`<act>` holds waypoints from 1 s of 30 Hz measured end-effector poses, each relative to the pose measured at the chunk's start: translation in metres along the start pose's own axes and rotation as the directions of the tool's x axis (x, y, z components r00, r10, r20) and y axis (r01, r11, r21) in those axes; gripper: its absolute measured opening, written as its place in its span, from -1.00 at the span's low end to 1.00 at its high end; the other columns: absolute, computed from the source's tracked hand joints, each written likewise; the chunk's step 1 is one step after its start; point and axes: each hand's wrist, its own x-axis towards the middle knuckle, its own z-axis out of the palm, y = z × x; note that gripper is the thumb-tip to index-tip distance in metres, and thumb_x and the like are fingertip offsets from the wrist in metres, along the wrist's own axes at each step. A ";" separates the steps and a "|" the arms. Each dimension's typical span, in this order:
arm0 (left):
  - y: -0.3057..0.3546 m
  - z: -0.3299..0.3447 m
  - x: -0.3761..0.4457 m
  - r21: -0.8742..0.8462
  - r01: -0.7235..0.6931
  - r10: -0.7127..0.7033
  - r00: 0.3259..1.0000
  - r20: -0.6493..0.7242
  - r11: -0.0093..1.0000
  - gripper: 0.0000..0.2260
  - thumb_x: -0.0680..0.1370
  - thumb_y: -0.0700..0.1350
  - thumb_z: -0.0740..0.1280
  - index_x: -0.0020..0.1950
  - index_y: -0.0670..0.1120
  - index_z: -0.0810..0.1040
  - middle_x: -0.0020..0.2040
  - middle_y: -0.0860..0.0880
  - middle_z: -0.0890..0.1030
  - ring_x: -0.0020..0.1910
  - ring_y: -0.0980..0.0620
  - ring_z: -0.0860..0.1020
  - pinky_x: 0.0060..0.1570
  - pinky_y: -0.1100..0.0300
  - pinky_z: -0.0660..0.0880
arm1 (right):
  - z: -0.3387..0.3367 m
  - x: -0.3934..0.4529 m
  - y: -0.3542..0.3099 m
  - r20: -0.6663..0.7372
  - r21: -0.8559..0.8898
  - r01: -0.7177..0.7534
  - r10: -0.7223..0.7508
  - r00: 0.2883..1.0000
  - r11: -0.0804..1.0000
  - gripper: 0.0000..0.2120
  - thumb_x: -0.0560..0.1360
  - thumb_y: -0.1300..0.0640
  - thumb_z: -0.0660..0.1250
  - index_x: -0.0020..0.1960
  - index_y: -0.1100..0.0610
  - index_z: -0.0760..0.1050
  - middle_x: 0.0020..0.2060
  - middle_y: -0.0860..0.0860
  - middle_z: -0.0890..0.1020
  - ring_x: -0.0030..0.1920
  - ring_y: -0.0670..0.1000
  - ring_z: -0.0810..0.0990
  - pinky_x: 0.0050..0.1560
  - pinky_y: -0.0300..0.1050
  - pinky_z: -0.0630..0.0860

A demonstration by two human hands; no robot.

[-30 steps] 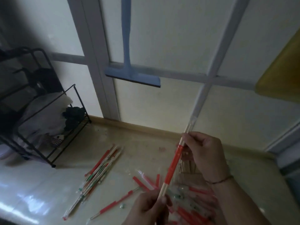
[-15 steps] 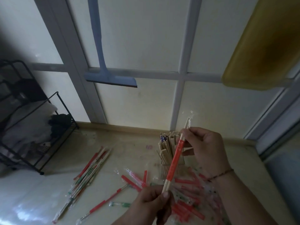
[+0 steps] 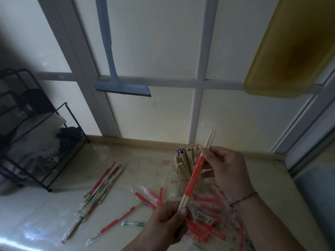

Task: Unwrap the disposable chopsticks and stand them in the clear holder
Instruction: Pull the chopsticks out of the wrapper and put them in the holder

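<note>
Midway through unwrapping, the pair of pale wooden chopsticks in a red-banded clear sleeve slants up over the pale glossy counter. The left hand pinches its near end; the right hand pinches it higher up, where bare tips poke out of the sleeve. Just behind stands the clear holder packed with bare chopsticks. Next, I judge, the sleeve must slide off downward, then the pair drops upright into the holder among the others.
</note>
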 end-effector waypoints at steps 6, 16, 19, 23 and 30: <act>0.010 -0.006 -0.003 0.031 0.058 -0.056 0.996 -0.064 0.998 -0.73 0.44 0.03 0.42 -0.10 -0.19 0.65 -0.20 -0.28 0.68 -0.43 -0.07 0.61 -0.43 0.19 0.50 | -0.019 0.011 -0.010 -0.122 0.008 0.044 -0.043 0.992 0.999 -0.86 0.54 0.16 0.34 -0.16 0.14 0.63 -0.31 0.07 0.72 -0.29 0.07 0.71 -0.36 -0.08 0.63; 0.021 0.005 -0.002 -0.025 0.042 -0.043 0.999 -0.031 0.999 -0.72 0.48 -0.03 0.43 -0.14 -0.28 0.65 -0.19 -0.31 0.66 -0.34 -0.10 0.65 -0.36 0.18 0.55 | -0.023 0.016 -0.009 -0.109 0.060 0.002 0.004 0.994 0.998 -0.87 0.54 0.19 0.34 -0.15 0.19 0.62 -0.34 0.10 0.71 -0.33 0.08 0.70 -0.32 -0.05 0.65; 0.025 0.006 0.002 -0.047 0.002 -0.004 0.999 -0.035 0.999 -0.74 0.44 0.05 0.46 -0.16 -0.17 0.68 -0.25 -0.27 0.64 -0.41 -0.08 0.62 -0.40 0.19 0.54 | -0.017 0.011 -0.007 -0.054 0.013 -0.006 0.006 0.999 1.000 -0.84 0.53 0.17 0.34 -0.15 0.23 0.63 -0.33 0.12 0.70 -0.31 0.12 0.70 -0.28 -0.01 0.66; 0.024 0.007 0.003 0.012 -0.031 0.032 0.997 -0.070 0.999 -0.77 0.48 0.01 0.43 -0.16 -0.16 0.67 -0.33 -0.24 0.62 -0.47 -0.06 0.58 -0.42 0.17 0.54 | -0.006 0.003 -0.004 -0.041 0.056 -0.020 0.022 0.999 0.998 -0.81 0.54 0.16 0.32 -0.11 0.27 0.62 -0.33 0.14 0.69 -0.33 0.14 0.69 -0.29 0.00 0.66; 0.016 0.011 0.000 0.124 -0.031 0.054 0.982 -0.182 0.992 -0.82 0.54 -0.14 0.38 -0.17 -0.25 0.63 -0.35 -0.24 0.63 -0.45 -0.11 0.59 -0.39 0.12 0.53 | 0.004 -0.008 0.005 -0.071 0.092 -0.041 0.048 0.996 0.995 -0.82 0.54 0.15 0.31 -0.12 0.23 0.62 -0.32 0.13 0.70 -0.33 0.15 0.70 -0.29 0.03 0.66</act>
